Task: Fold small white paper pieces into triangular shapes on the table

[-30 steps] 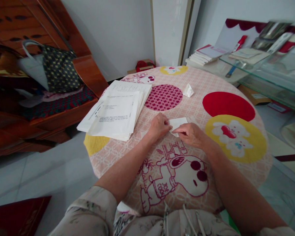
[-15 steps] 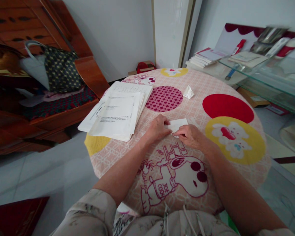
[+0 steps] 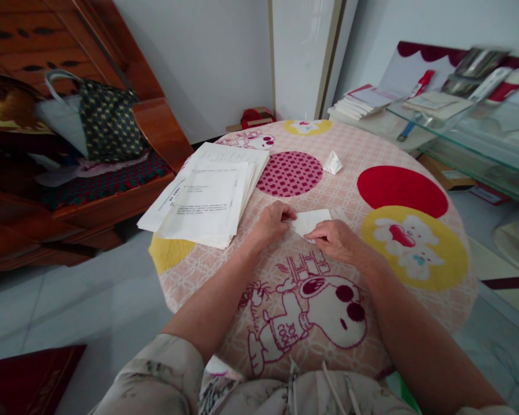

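Note:
A small white piece of folded paper [image 3: 313, 219] lies on the patterned tablecloth between my hands. My left hand [image 3: 273, 223] has curled fingers that close on the paper's left edge. At the lower right edge, my right hand [image 3: 338, 241] presses with its index finger; the other fingers are bent under and partly hidden. A small folded white paper piece [image 3: 333, 163] stands by itself farther back. To the left rests a stack of printed sheets [image 3: 207, 199], slightly fanned out.
The round table [image 3: 281, 323] has a pink cloth with cartoon figures and coloured circles. A glass shelf [image 3: 467, 132] with cups and papers stands at the right. On the left, a wooden bench [image 3: 164, 132] holds a dark patterned bag [image 3: 108, 121].
My left hand has drawn back slightly to the left, so more of the small paper shows. My right hand stays at its lower right edge.

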### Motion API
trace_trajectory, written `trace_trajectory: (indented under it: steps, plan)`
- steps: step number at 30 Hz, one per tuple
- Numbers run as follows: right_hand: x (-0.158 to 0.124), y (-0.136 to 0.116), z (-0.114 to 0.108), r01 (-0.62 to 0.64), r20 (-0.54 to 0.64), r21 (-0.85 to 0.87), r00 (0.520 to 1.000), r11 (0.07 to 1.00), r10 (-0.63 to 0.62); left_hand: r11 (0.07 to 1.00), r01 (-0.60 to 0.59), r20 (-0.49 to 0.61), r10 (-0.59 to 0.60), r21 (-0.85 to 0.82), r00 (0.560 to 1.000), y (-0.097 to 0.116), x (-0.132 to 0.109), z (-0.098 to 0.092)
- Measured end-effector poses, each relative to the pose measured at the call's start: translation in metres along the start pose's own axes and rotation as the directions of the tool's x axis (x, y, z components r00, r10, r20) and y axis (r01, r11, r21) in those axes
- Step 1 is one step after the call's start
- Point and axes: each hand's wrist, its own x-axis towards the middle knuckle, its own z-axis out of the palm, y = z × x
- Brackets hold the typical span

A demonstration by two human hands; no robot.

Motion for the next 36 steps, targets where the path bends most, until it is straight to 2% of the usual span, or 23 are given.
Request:
trace_trajectory:
  steps: [2, 4, 6, 7, 9, 12, 14, 16, 18, 22, 27, 32, 36]
  plan:
    - [0.0, 0.0, 0.0, -0.006, -0.003, 0.005, 1.0, 1.0, 0.006, 1.0, 0.012, -0.017, -0.011, 0.013, 1.0, 0.0, 0.0, -0.002]
    - [0.0, 0.0, 0.001, -0.017, -0.003, 0.006, 1.0, 1.0, 0.017, 0.998, 0.014, -0.088, -0.009, 0.055, 0.996, 0.003, -0.003, -0.004]
    - [0.0, -0.001, 0.002, -0.019, -0.005, 0.001, 1.0, 1.0, 0.019, 0.995, -0.016, -0.185, 0.035, 0.103, 0.982, 0.009, -0.009, -0.006]
    - [0.0, -0.001, 0.003, -0.019, -0.01, -0.001, 1.0, 1.0, 0.019, 0.992, -0.064, -0.192, 0.084, 0.111, 0.978, 0.012, -0.013, -0.006]
    - [-0.001, -0.003, 0.003, -0.022, -0.017, 0.005, 1.0, 1.0, 0.022, 0.979, -0.181, -0.127, 0.191, 0.09, 0.973, 0.018, -0.02, -0.005]
    - [-0.002, -0.001, 0.0, -0.046, -0.017, 0.077, 0.999, 0.996, 0.048, 0.938, -0.339, 0.067, 0.335, 0.068, 0.94, 0.021, -0.029, -0.001]
    - [-0.004, 0.005, -0.004, -0.065, -0.097, 0.178, 0.992, 0.982, 0.083, 0.921, -0.383, 0.137, 0.372, 0.067, 0.918, 0.021, -0.031, 0.0]
    - [-0.008, 0.014, -0.01, -0.06, -0.247, 0.275, 0.96, 0.959, 0.131, 0.917, -0.393, 0.165, 0.378, 0.067, 0.911, 0.019, -0.033, -0.002]
    - [-0.011, 0.022, -0.015, -0.055, -0.307, 0.283, 0.941, 0.958, 0.145, 0.913, -0.403, 0.182, 0.387, 0.065, 0.904, 0.016, -0.033, -0.004]
    - [-0.015, 0.026, -0.016, -0.018, -0.21, 0.128, 0.977, 0.992, 0.045, 0.903, -0.423, 0.234, 0.397, 0.072, 0.887, 0.015, -0.033, -0.009]
    - [-0.012, 0.012, -0.007, 0.053, -0.068, -0.117, 0.996, 0.992, -0.061, 0.907, -0.411, 0.262, 0.378, 0.086, 0.888, 0.018, -0.034, -0.01]
    - [-0.01, -0.001, -0.004, 0.077, -0.057, -0.247, 0.994, 0.966, -0.094, 0.906, -0.419, 0.237, 0.394, 0.066, 0.888, 0.02, -0.035, -0.01]
    - [-0.011, 0.004, -0.003, 0.099, -0.084, -0.248, 0.989, 0.964, -0.124, 0.885, -0.455, 0.239, 0.423, 0.097, 0.874, 0.019, -0.034, -0.01]
